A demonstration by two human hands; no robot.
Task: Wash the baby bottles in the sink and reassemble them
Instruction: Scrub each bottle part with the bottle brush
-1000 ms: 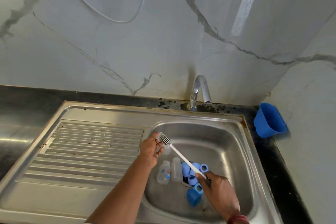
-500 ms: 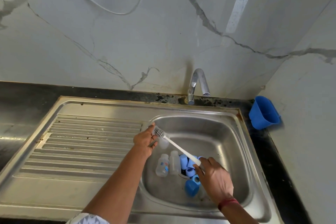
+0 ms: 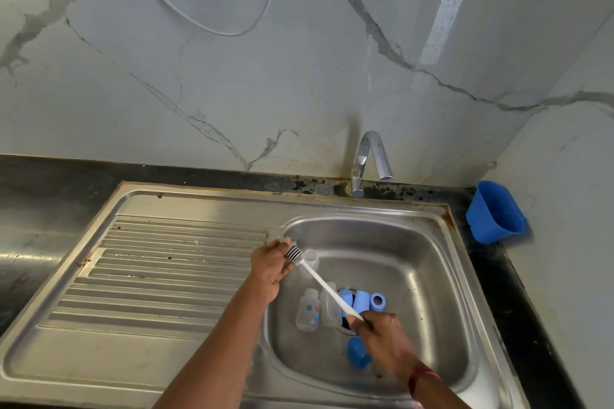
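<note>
My left hand [image 3: 269, 267] is at the left rim of the steel sink [image 3: 422, 252] and holds a clear baby bottle [image 3: 311, 260]. The bristle head of a white bottle brush [image 3: 294, 256] lies between my fingers and that bottle. My right hand [image 3: 387, 342] grips the far end of the brush handle over the drain. Two more clear bottles [image 3: 307, 310] lie side by side on the basin floor. Beside them sit three light blue collars and caps [image 3: 361, 300], and a darker blue cap [image 3: 358, 357] rests near my right wrist.
A chrome tap [image 3: 368, 159] stands behind the basin with no water running. The ribbed drainboard [image 3: 159, 276] stretches to the left. A blue plastic holder [image 3: 496, 212] hangs on the right wall above the black counter [image 3: 518, 292].
Both hands keep their hold while the brush head stays by my left fingers. My right hand has shifted slightly on the handle, and the view has moved a little.
</note>
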